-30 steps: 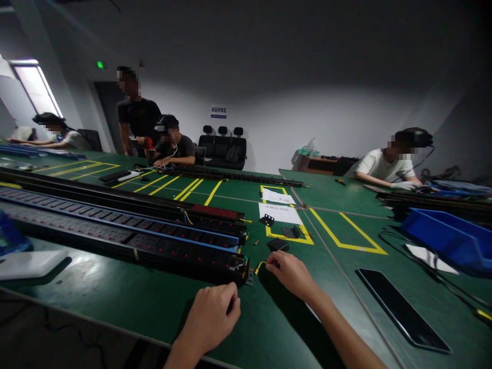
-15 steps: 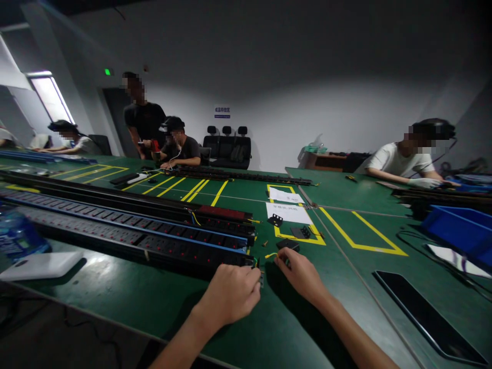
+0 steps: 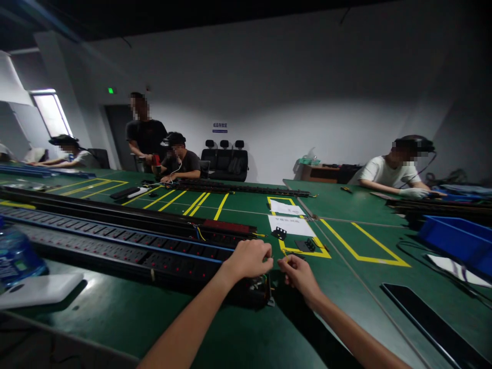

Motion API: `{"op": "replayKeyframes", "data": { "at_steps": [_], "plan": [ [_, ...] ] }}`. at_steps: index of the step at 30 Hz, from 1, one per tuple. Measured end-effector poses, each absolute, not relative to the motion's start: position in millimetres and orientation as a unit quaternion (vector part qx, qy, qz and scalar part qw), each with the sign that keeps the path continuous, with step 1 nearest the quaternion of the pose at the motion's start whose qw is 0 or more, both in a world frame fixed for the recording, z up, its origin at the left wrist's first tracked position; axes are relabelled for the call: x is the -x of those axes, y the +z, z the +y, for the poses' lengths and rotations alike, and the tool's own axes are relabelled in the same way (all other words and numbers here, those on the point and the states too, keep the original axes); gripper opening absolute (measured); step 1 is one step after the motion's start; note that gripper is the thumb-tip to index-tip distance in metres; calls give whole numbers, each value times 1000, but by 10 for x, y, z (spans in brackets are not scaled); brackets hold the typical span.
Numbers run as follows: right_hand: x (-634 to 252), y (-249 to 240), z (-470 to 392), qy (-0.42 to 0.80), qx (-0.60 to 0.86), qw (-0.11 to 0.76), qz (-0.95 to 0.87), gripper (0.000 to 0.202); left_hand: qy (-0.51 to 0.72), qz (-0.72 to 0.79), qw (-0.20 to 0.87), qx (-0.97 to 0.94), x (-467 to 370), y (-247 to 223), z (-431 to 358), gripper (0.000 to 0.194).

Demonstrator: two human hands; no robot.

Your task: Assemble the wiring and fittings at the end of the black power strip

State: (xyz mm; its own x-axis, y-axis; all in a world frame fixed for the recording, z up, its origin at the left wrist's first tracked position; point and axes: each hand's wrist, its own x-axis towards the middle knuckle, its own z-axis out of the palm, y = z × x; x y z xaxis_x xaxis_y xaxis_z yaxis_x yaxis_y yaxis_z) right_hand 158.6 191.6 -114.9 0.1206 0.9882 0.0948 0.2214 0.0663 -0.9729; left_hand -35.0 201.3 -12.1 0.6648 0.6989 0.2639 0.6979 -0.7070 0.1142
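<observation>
Long black power strips [image 3: 169, 267] with rows of sockets and small red marks lie side by side on the left. At the near strip's right end, loose wires and a small metal end plate [image 3: 271, 296] show. Above that end is my left hand [image 3: 249, 260], its fingers curled closed; what they grip, if anything, is hidden. Just to the right, my right hand [image 3: 300, 277] pinches a short yellow wire [image 3: 283, 260] between thumb and forefinger. The two hands' fingertips are close together but apart. Beyond them lie black perforated brackets [image 3: 279, 233] near a paper sheet [image 3: 294, 226].
A black phone-like slab [image 3: 426, 328] lies at front right, below a blue bin [image 3: 457, 243]. At left are a water bottle [image 3: 17, 256] and a white flat case [image 3: 46, 289]. Co-workers [image 3: 395, 166] sit across the green table; one person stands [image 3: 146, 136].
My left hand has moved up and right, off the near strip's end, uncovering its wires and plate. My right hand, with the yellow wire, has shifted slightly and is closer to the left.
</observation>
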Motion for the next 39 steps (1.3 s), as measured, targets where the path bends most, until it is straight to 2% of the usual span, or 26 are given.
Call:
{"op": "replayKeyframes", "data": {
  "at_steps": [7, 14, 22, 28, 32, 39],
  "plan": [
    [-1413, -1164, 1984, 323, 544, 567, -527, 47, 190, 411, 33, -891, 441, -403, 2150, 15],
    [-1440, -1240, 1974, 332, 511, 577, -543, 47, 222, 382, 45, -896, 417, -514, 2169, 17],
    [-1391, -1055, 1912, 345, 495, 591, -535, 45, 239, 345, 53, -906, 430, -545, 2184, 23],
    [-1355, -1003, 1919, 310, 472, 586, -581, 41, 247, 338, 34, -907, 424, -558, 2221, 12],
    [-1350, -1000, 1909, 279, 477, 581, -598, 39, 267, 326, 29, -906, 425, -544, 2216, 13],
    [-1316, -974, 1901, 283, 474, 594, -585, 36, 293, 336, 81, -891, 436, -492, 2217, 12]
  ]
}}
